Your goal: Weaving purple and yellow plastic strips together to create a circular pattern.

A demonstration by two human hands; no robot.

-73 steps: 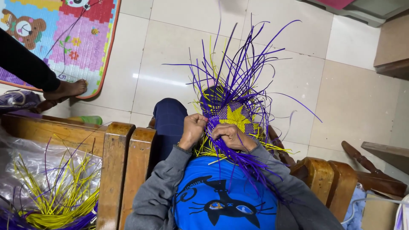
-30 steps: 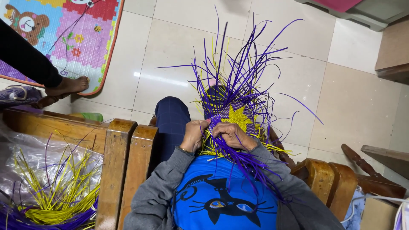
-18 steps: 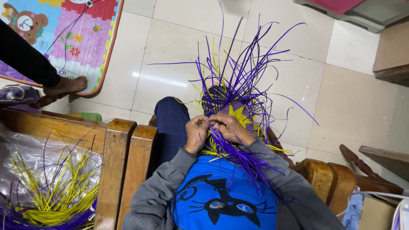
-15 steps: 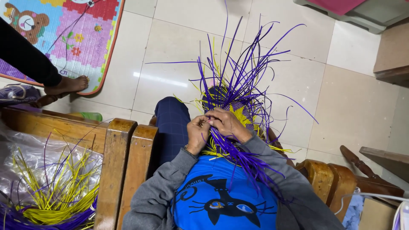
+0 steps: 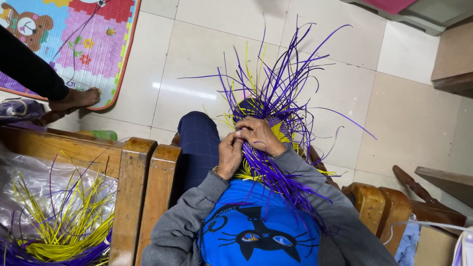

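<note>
At the frame's centre, the half-woven purple-and-yellow piece (image 5: 276, 130) is braced on the lap; strands are pinched by the left hand (image 5: 229, 156) and pressed flat by the right hand (image 5: 259, 136), keeping the weave tight.

There is a single view, from a camera worn on the person's head, looking almost straight down over the chest and lap. The blue shirt (image 5: 258, 231) fills the lower middle edge, very near the lens, and the grey sleeves run up from it towards the centre, where the left hand (image 5: 230, 156) and the right hand (image 5: 259, 136) meet at close range. Beyond them the tiled floor (image 5: 409, 123) spreads across the upper half, farther off. The wooden armrest (image 5: 148, 192) stands near at lower left, and a play mat (image 5: 93, 44) lies in the far upper left corner.
</note>
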